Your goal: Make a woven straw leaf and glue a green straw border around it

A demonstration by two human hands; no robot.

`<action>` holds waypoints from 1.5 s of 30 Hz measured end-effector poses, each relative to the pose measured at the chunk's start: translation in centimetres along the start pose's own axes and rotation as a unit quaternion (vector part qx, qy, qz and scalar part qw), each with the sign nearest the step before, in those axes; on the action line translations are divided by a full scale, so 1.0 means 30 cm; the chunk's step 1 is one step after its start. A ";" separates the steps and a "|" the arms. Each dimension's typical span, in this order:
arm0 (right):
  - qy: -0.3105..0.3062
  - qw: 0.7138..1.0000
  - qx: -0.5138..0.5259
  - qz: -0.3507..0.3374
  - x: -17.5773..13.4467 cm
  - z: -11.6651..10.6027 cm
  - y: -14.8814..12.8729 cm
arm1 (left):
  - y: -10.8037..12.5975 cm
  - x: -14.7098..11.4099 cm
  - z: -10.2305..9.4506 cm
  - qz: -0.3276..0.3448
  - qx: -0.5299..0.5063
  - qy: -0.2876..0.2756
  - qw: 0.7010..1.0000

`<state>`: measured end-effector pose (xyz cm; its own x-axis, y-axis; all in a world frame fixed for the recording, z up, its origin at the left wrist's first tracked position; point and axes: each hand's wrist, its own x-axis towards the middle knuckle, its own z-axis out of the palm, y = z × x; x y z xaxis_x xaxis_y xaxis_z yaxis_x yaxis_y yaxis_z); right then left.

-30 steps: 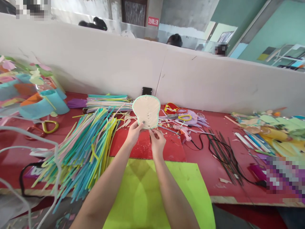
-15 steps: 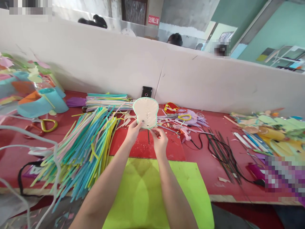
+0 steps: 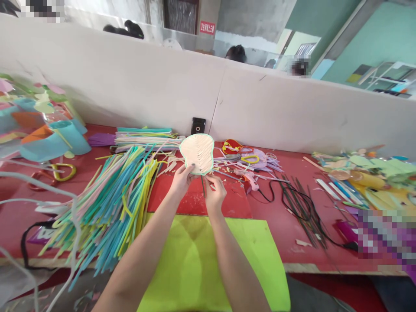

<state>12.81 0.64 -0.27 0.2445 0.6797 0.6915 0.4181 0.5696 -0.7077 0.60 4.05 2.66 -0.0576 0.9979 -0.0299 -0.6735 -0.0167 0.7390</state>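
Note:
A cream fan-shaped craft piece (image 3: 197,151) with a pale green rim and a ribbed middle stands upright in front of me. My left hand (image 3: 182,178) grips its lower left edge, thumb on the front face. A thin dark stem (image 3: 203,187) runs down from the bottom of the piece. Close by the stem's top, my right hand (image 3: 216,190) has its fingers pinched together at the lower edge. Whether they hold the stem or the rim is hard to make out. Below lies a red board (image 3: 175,201) on the table.
A heap of coloured pipe cleaners (image 3: 107,195) spreads on the left. To the right lie a pink glue gun (image 3: 250,180), its black cord and dark stem wires (image 3: 300,212). Yellow-handled scissors (image 3: 249,159) and a black phone (image 3: 198,125) are behind. A white partition (image 3: 146,86) closes the back.
The craft piece has turned slightly, and its ribs show more plainly. My right hand has shifted a little left, closer to the stem.

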 end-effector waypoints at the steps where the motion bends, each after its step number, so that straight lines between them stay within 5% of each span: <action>1: 0.000 1.000 0.000 0.003 -0.002 0.000 0.001 | -0.002 -0.002 0.002 -0.003 -0.003 0.001 1.000; 11: -0.001 0.998 0.047 0.050 0.022 -0.009 -0.029 | -0.001 0.006 -0.007 0.027 -0.015 0.004 1.000; 18: 0.086 0.984 0.053 0.147 0.059 -0.050 -0.015 | 0.006 0.018 -0.021 0.058 -0.023 0.021 0.998; 24: -0.066 0.948 0.161 0.265 0.116 -0.120 0.012 | 0.004 0.017 -0.030 0.045 0.051 -0.040 0.997; 30: -0.156 0.910 0.249 0.292 0.126 -0.117 -0.014 | -0.034 -0.006 -0.025 0.039 0.171 -0.125 0.976; 34: -0.110 0.904 0.285 0.300 0.140 -0.098 -0.015 | -0.041 0.006 -0.028 -0.004 0.149 -0.154 0.977; 39: 0.019 0.897 0.331 0.292 0.197 -0.079 -0.009 | -0.030 0.036 -0.045 -0.009 0.139 -0.081 0.987; 45: 0.033 0.907 0.303 0.291 0.210 -0.061 0.006 | -0.002 0.022 -0.041 -0.040 0.135 -0.094 0.985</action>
<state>16.03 4.18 4.22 0.3301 0.9289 0.1680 -0.3507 0.2859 -0.8918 -0.31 4.63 1.78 0.1427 0.9897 0.0123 -0.4475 0.0534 0.8927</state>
